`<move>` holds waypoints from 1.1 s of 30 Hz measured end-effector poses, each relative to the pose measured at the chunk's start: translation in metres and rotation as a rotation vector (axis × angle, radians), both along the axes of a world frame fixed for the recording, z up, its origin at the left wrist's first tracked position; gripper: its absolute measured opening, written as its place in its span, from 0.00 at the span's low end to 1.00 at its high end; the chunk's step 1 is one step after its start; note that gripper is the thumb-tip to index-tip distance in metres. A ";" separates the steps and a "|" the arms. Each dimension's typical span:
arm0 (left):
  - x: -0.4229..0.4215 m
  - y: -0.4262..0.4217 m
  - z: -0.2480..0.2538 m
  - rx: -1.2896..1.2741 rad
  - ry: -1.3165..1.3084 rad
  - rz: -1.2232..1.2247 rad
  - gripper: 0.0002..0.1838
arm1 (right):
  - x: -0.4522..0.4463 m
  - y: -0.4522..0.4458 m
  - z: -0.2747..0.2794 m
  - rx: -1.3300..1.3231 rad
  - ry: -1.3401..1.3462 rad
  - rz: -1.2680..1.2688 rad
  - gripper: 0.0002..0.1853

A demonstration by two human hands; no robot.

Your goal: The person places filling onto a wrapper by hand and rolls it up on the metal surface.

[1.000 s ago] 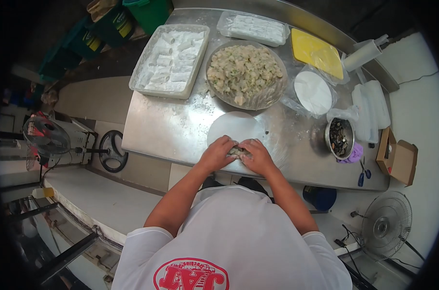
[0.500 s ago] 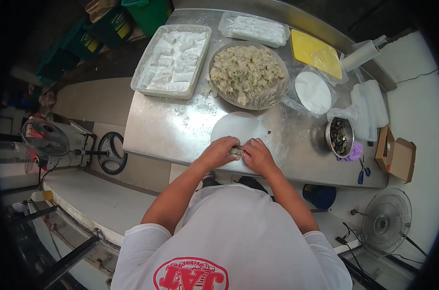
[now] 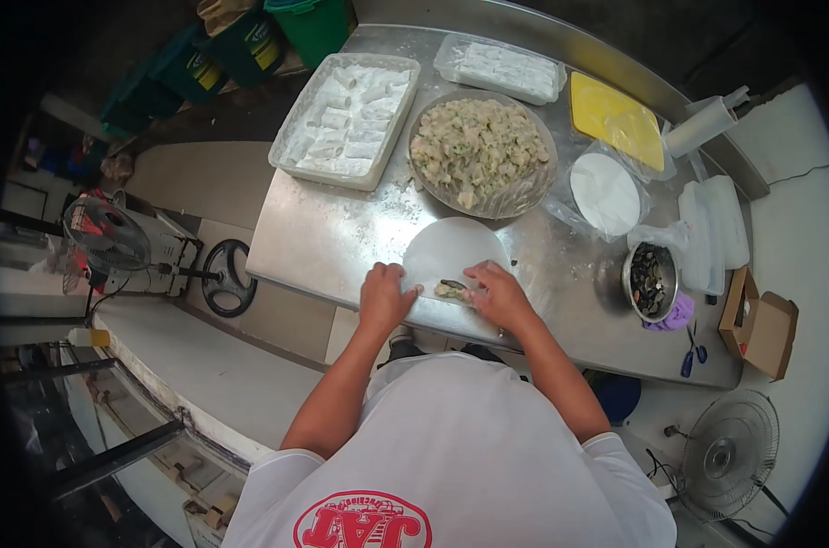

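A thin round white wrapper (image 3: 451, 245) lies flat near the front edge of the steel table. On its near part sits a small log of chunky, pale filling (image 3: 450, 289) with a dark strip on it. My left hand (image 3: 384, 297) is at the wrapper's left edge, thumb and fingers apart, with nothing in it. At the right end of the filling is my right hand (image 3: 503, 296), fingers spread and the thumb touching or very close to the log. Beyond the wrapper stands a large bowl of the same pale filling with green bits (image 3: 478, 146).
A tub of floured rolls (image 3: 282, 164) stands back left, a second container (image 3: 496, 78) behind the bowl. To the right are a stack of round wrappers (image 3: 604, 194), a yellow board (image 3: 606, 114), a steel bowl of dark pieces (image 3: 650, 279), scissors (image 3: 690, 358) and an open carton (image 3: 763, 329).
My hands have moved apart from their pinch around the filling. The left has shifted to the wrapper's left edge, and the filling log is now uncovered. The whole view has shifted slightly.
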State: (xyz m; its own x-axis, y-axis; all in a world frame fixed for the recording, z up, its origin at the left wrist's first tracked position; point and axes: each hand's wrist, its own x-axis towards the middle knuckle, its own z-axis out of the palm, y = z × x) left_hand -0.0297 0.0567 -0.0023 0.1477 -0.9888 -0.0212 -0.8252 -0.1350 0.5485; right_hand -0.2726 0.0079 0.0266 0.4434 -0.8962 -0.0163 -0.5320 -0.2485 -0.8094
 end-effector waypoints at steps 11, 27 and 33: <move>-0.037 0.002 0.007 0.150 0.856 -0.075 0.32 | 0.002 0.014 -0.040 -0.179 0.065 0.201 0.17; -0.025 -0.028 0.006 -0.010 0.179 -0.723 0.18 | -0.003 0.052 -0.026 -0.035 0.295 -0.357 0.12; -0.022 -0.035 0.003 0.041 0.076 -0.733 0.18 | 0.016 0.053 -0.021 0.193 -0.046 -0.576 0.05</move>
